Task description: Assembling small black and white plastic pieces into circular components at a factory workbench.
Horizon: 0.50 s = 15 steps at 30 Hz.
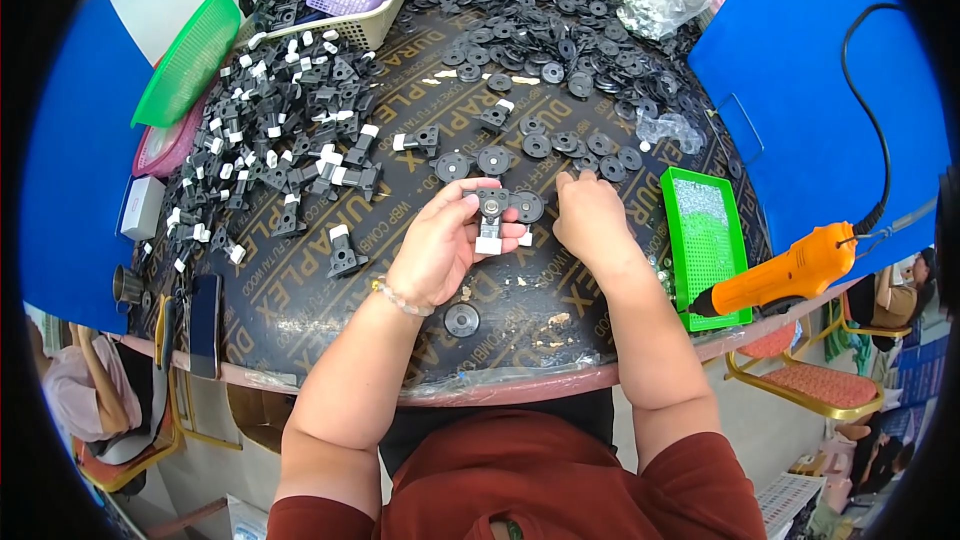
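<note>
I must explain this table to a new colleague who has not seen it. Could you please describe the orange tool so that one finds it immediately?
Start at the round dark table and go to its right edge, beyond the right hand. There stands a green tray, and the orange power screwdriver hangs beside it, tip pointing left over the tray's lower end. It is the only orange thing, with a black cable rising from it.

Left hand (437,245) gripping a black bracket (490,220), right hand (592,220) touching black discs (600,165) on the table (300,310).
</note>
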### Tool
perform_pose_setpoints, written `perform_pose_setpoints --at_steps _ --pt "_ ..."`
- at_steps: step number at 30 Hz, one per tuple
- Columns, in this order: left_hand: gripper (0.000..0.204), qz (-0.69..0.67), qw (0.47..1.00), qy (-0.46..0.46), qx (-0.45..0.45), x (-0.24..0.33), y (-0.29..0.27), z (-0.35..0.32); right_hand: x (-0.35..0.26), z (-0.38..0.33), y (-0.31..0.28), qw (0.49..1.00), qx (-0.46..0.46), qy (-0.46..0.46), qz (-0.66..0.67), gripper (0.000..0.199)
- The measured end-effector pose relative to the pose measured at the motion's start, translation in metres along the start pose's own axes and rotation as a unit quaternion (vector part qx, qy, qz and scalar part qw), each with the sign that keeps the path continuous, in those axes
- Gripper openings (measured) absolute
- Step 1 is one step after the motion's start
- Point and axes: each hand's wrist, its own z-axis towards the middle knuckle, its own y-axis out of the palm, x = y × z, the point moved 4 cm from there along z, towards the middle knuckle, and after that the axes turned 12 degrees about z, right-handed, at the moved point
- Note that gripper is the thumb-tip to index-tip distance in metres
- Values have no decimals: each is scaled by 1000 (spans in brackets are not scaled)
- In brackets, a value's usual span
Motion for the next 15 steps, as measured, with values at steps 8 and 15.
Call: perform_pose_setpoints --at_steps 8,15 --pt "35 -4 1000 12 0 3 1 1 14 4 6 999 -2 -40 -1 26" --pt "35 -4 1000 17 16 2 -3 0 8 4 -10 995 50 51 75 22"
